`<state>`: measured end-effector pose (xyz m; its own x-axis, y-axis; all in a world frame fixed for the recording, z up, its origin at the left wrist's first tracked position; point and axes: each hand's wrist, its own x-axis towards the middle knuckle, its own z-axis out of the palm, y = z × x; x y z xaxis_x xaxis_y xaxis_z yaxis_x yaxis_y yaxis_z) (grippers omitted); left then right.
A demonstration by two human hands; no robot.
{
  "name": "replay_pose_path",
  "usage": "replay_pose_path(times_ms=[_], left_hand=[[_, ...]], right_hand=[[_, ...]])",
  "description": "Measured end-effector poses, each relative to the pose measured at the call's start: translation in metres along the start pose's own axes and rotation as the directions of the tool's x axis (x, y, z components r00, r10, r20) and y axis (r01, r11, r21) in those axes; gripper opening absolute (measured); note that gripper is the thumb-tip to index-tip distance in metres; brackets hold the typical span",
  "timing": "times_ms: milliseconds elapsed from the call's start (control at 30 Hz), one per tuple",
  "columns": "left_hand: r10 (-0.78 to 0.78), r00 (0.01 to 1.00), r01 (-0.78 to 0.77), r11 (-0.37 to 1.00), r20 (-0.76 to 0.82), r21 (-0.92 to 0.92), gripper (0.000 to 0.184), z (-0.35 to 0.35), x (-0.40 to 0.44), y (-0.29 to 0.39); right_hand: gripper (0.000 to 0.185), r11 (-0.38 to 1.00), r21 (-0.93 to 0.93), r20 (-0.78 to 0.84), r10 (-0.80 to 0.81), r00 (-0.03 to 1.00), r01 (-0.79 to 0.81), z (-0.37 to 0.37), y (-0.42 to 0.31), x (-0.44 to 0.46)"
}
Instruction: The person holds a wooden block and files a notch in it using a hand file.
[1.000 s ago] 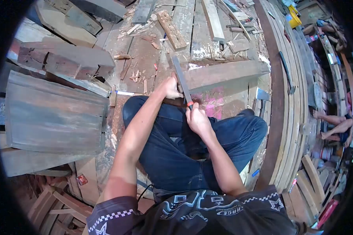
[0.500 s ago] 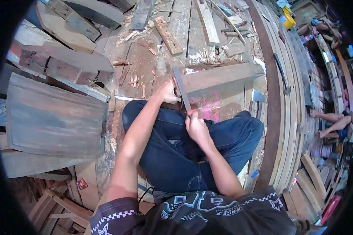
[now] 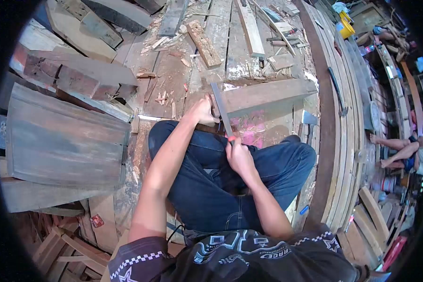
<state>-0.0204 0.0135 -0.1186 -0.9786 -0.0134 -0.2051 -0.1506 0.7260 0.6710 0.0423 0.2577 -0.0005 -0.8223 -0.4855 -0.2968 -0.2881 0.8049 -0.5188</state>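
In the head view my right hand (image 3: 240, 157) is closed around the red handle of a long, flat grey file (image 3: 223, 109). The file's blade points away from me and lies across the near left end of a thick, tapered wooden beam (image 3: 268, 95). My left hand (image 3: 203, 112) grips that same end of the beam, just left of the blade, with its thumb reaching toward the file. Some of its fingers are hidden behind the wood. The beam lies over the plank floor in front of my crossed legs.
Wood chips and offcuts (image 3: 203, 43) are scattered ahead. A hammer (image 3: 337, 89) lies on long stacked boards at right. Large timber pieces (image 3: 66, 136) crowd the left. A metal blade (image 3: 309, 117) is near the beam's right end. Another person's bare legs (image 3: 399, 149) show far right.
My right hand and the file have shifted slightly toward me and to the right along the beam's end. My left hand keeps its grip. The view has moved a little.
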Motion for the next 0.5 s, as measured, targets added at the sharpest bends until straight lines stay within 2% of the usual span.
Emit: replay_pose_path(times_ms=[100,133,167,267,300,400,433,500], left_hand=[[-0.02,0.997,0.021,1.0,-0.069,0.013,0.11,-0.004,-0.001,0.004],[-0.027,0.997,0.029,0.999,-0.077,0.015,0.103,-0.001,-0.005,0.007],[0.035,0.999,-0.035,0.999,-0.003,-0.003,0.107,-0.005,-0.003,0.008],[-0.07,0.998,0.07,0.997,0.001,-0.033,0.106,-0.005,-0.005,0.011],[-0.097,0.995,0.097,0.995,0.009,-0.036,0.106,-0.008,-0.007,0.014],[-0.143,0.987,0.145,0.989,0.068,-0.019,0.106,-0.016,-0.009,0.023],[-0.015,0.999,0.015,1.0,-0.043,0.002,0.108,-0.009,-0.008,0.015],[-0.138,0.99,0.138,0.99,0.02,0.021,0.112,-0.014,-0.007,0.021]], right_hand=[[0.032,0.997,-0.063,0.062,0.042,0.997,-0.038,-0.002,0.011,-0.02],[0.032,0.999,-0.04,0.039,0.025,0.999,-0.023,0.0,0.011,-0.018],[0.032,1.0,-0.012,0.011,0.01,1.0,-0.01,0.004,0.007,-0.006],[0.031,0.998,0.002,-0.088,-0.067,0.994,0.067,0.012,-0.002,0.045],[0.032,0.999,0.029,-0.06,-0.044,0.997,0.046,0.007,-0.01,0.055],[0.031,0.999,-0.038,-0.046,-0.026,0.999,0.024,0.004,-0.007,0.053],[0.032,0.999,-0.031,-0.04,-0.011,0.999,0.01,0.003,-0.002,0.044],[0.033,1.0,-0.023,-0.035,-0.003,0.999,0.002,-0.004,0.008,0.006]])
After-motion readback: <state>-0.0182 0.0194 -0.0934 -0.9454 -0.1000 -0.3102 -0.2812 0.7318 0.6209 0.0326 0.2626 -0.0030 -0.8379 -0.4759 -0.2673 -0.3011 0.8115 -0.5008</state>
